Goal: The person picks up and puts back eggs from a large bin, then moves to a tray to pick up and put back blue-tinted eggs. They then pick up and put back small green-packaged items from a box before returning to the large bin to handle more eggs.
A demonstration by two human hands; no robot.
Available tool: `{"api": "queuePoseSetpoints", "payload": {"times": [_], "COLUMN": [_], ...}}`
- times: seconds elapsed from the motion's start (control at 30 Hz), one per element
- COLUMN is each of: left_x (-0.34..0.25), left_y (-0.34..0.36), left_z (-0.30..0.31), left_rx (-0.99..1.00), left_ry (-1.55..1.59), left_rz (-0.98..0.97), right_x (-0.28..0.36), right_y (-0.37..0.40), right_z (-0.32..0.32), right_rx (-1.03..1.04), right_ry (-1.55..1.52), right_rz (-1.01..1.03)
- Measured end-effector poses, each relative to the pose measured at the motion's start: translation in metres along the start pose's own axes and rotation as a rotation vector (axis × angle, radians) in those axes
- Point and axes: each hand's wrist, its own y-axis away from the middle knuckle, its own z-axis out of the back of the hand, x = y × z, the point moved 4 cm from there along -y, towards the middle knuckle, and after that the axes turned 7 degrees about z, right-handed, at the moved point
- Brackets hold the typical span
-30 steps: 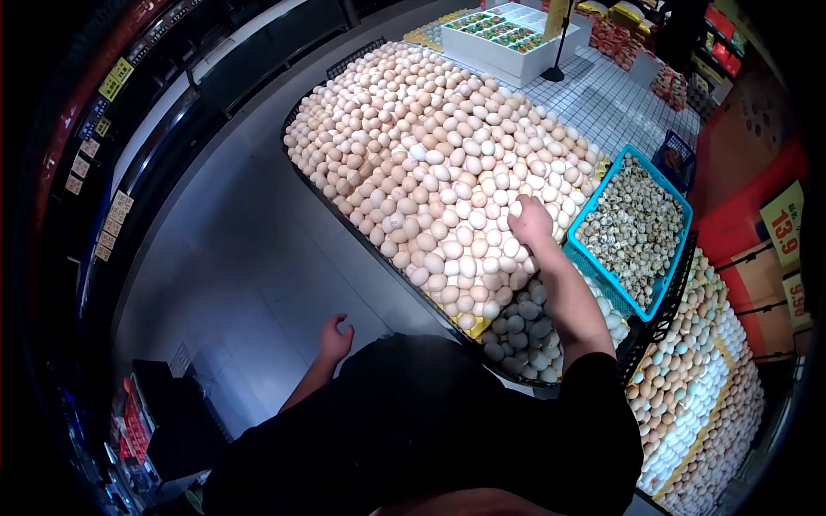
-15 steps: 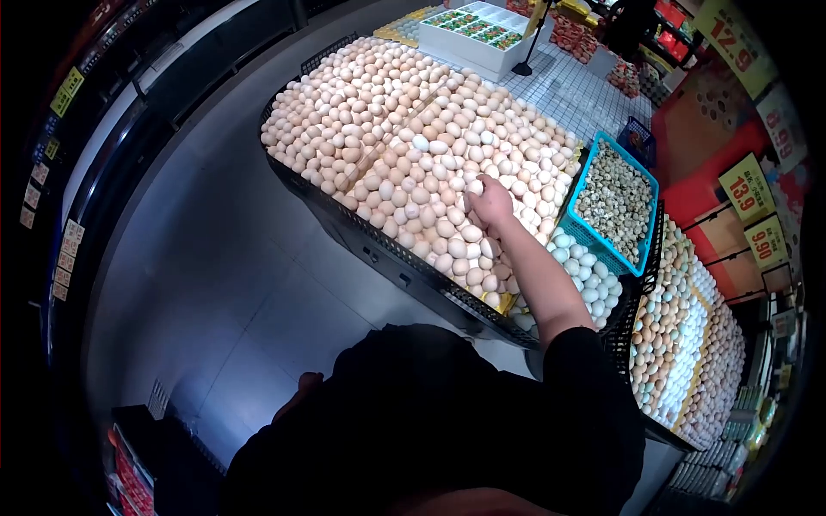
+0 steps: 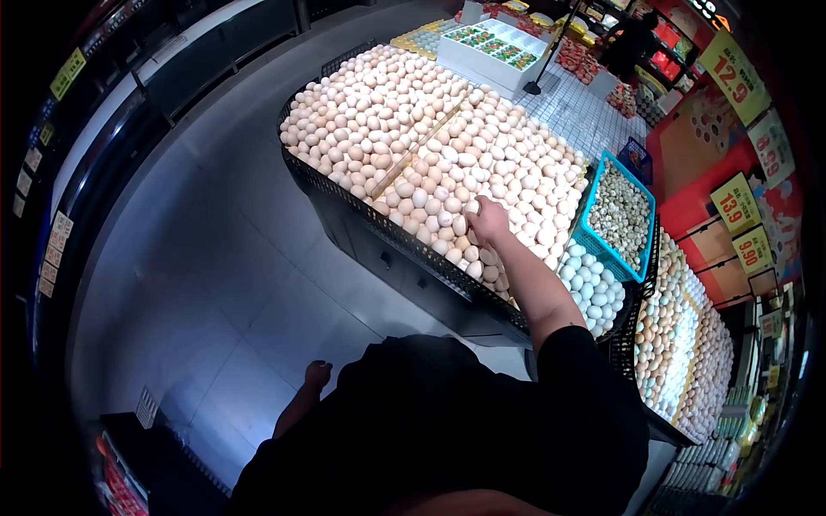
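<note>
My right hand (image 3: pixel 490 223) reaches over a wide bed of pale brown eggs (image 3: pixel 508 155). Its fingers are closed on an egg (image 3: pixel 472 207) just above or among the others; the palm side is hidden. Low beside my body, over the grey floor, is my left hand (image 3: pixel 317 374). The fingers there look curled, and whether they hold anything cannot be made out. The eggs fill a black-rimmed display stand (image 3: pixel 387 225), split by a thin yellowish divider (image 3: pixel 420 151).
Bluish eggs (image 3: pixel 594 288) lie right of my forearm, below a turquoise basket (image 3: pixel 637 273) of small speckled eggs. Another egg stand (image 3: pixel 680 344) is farther right. A white box (image 3: pixel 482 64) stands at the back. Price signs (image 3: pixel 736 202) hang at right. A person (image 3: pixel 632 43) is far off.
The view has shifted, and the display sits farther right in it. My right hand has moved toward the near left over the eggs, an egg still at its fingertips. More of my left hand shows.
</note>
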Motion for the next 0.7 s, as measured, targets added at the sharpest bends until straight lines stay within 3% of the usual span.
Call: {"api": "queuePoseSetpoints", "payload": {"times": [0.03, 0.17, 0.4, 0.5, 0.7], "left_x": [-0.004, 0.004, -0.018, -0.034, -0.086], "left_y": [0.002, 0.018, 0.051, 0.053, 0.035], "left_z": [0.001, -0.007, -0.024, -0.019, 0.004], "left_rx": [-0.028, 0.010, 0.193, 0.182, 0.085], "left_ry": [-0.162, -0.331, -0.408, -0.293, -0.065], "left_rz": [-0.169, -0.239, -0.098, -0.028, 0.058], "right_x": [0.002, 0.004, -0.011, -0.014, -0.043], "right_y": [-0.003, -0.009, -0.023, -0.029, -0.028], "right_z": [-0.001, -0.003, -0.006, 0.003, 0.000], "right_rx": [0.018, 0.006, -0.023, 0.044, -0.015], "right_ry": [0.038, 0.117, 0.096, 0.169, 0.049], "right_rz": [-0.011, 0.037, 0.068, 0.141, 0.229]}}
